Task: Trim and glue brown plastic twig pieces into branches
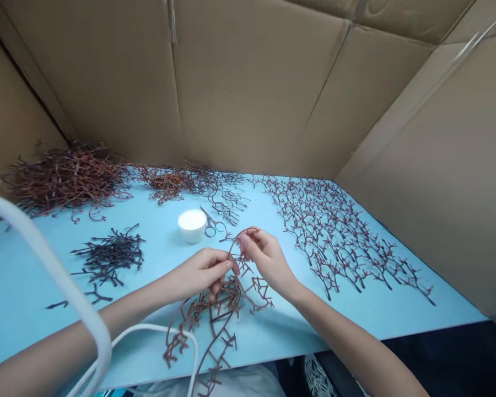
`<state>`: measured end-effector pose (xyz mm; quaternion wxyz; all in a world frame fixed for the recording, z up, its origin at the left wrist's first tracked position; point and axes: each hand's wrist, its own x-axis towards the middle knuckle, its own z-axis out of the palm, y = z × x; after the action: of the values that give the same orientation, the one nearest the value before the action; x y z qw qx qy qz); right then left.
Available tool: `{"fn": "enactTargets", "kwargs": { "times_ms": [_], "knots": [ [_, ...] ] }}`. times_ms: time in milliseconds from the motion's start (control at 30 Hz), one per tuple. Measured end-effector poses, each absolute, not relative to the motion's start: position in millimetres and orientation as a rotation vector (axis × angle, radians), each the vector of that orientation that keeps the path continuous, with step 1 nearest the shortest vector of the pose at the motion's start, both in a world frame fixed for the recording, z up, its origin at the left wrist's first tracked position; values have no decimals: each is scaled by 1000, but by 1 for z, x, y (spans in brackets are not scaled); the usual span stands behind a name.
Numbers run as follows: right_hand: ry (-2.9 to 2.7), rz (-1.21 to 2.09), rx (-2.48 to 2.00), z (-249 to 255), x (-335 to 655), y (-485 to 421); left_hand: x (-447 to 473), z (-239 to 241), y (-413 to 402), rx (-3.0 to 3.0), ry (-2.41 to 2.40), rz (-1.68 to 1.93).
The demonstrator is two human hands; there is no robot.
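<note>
- Left hand: fingers curled in, tips pinched on the branch cluster at its upper part; the palm faces down over the table.
- Right hand: thumb and forefinger closed on a curved stem that arches up from the same cluster, the other fingers loosely bent.
- Branch cluster: reddish-brown, many-forked pieces held between the two hands, just beside both sets of fingertips. Most of it hangs below and toward the person, trailing past the near table edge.
- White cup: upright on the light-blue table, just beyond the hands.
- Scissors: lying flat, just beside the cup on its right.
- Brown heap: loose tangled branches at the far left, well apart from the hands.
- Dark pile: smaller, left of the left hand.
- Laid-out rows: single branches spread flat to the right of the right hand.
- White cable: crosses the near left, over the left forearm.
- Cardboard walls: enclose the table behind and at both sides.
</note>
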<state>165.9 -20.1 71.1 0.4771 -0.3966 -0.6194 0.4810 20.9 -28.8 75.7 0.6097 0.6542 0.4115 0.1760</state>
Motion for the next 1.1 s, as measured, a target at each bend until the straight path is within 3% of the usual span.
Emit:
{"fn": "enactTargets", "kwargs": {
  "times_ms": [167,333,467,700,867,1100],
  "knots": [
    [-1758,1036,-1122,49,165,-9,28,57,-14,1606,907,665],
    [-1729,1153,-1131,38,166,0,35,36,-4,1327,882,752],
    [-1661,1347,-1149,25,169,1,36,24,-1,1275,851,634],
    [-1697,1256,-1206,27,168,-2,30,8,-4,1308,903,552],
    [-1756,1422,-1198,21,171,-3,28,1,-3,1500,788,530],
    [-1057,1764,-1174,-6,158,-10,32,1,-4,1488,720,651]
  ]
}}
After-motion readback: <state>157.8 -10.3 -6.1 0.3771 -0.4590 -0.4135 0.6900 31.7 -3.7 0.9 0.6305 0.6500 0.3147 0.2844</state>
